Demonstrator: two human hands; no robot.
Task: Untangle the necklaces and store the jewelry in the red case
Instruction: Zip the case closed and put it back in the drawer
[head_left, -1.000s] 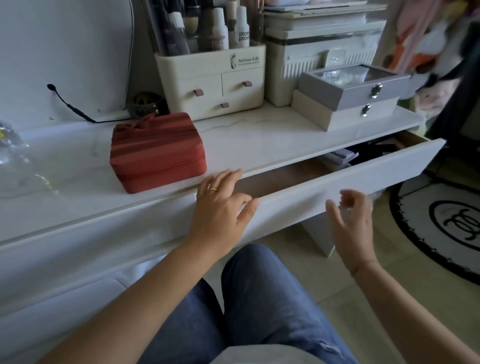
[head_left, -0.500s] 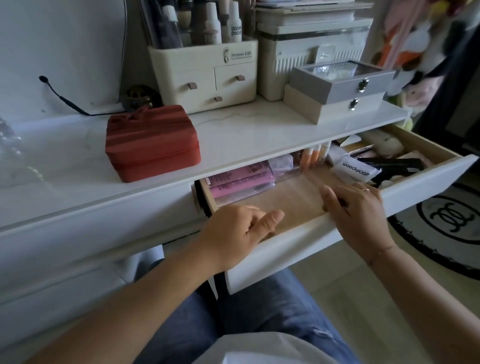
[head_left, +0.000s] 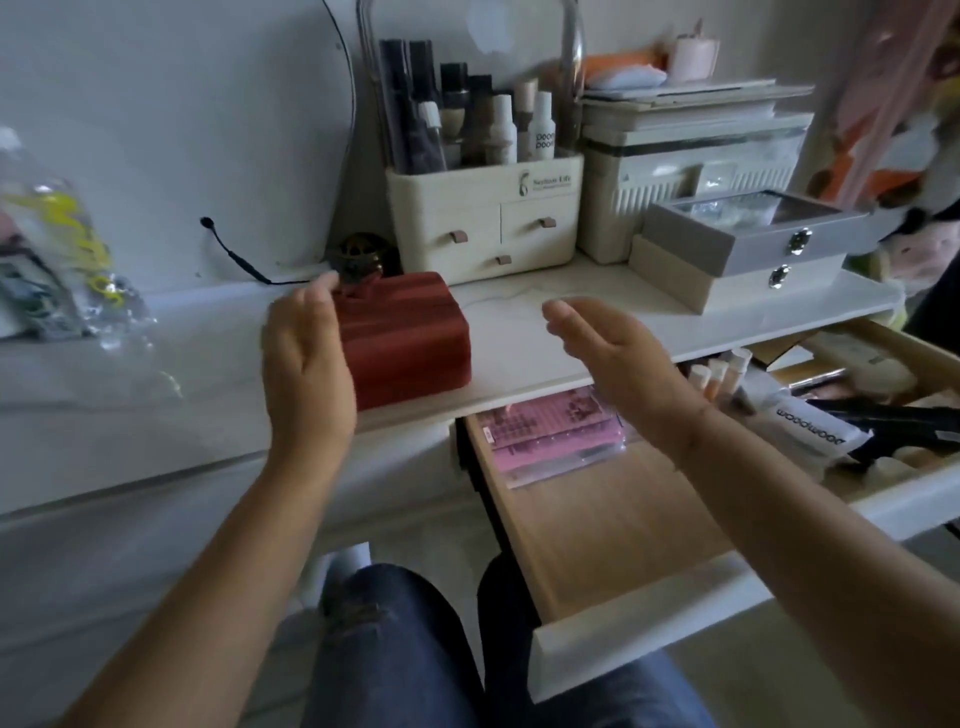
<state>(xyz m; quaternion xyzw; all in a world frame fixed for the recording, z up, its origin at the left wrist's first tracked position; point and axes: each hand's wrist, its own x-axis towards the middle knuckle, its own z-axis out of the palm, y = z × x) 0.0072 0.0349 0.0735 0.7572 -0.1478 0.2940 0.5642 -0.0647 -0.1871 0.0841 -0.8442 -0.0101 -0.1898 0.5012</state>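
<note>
The red case (head_left: 410, 332) sits closed on the white dresser top (head_left: 561, 322), near its front edge. My left hand (head_left: 306, 364) is raised at the case's left side, fingers straight, palm toward it; whether it touches the case I cannot tell. My right hand (head_left: 608, 348) hovers open to the right of the case, palm facing left, a gap between it and the case. Neither hand holds anything. No necklaces are visible.
The dresser drawer (head_left: 639, 623) below stands pulled out, with pink packets (head_left: 550, 436), tubes and a black tool inside. Behind the case stand a cream organiser with bottles (head_left: 483, 218), a grey and a beige jewelry box (head_left: 743, 249), and a clear plastic bag (head_left: 67, 270) at left.
The drawer went from nearly closed to pulled far out. Both hands have left the drawer front and risen to either side of the red case.
</note>
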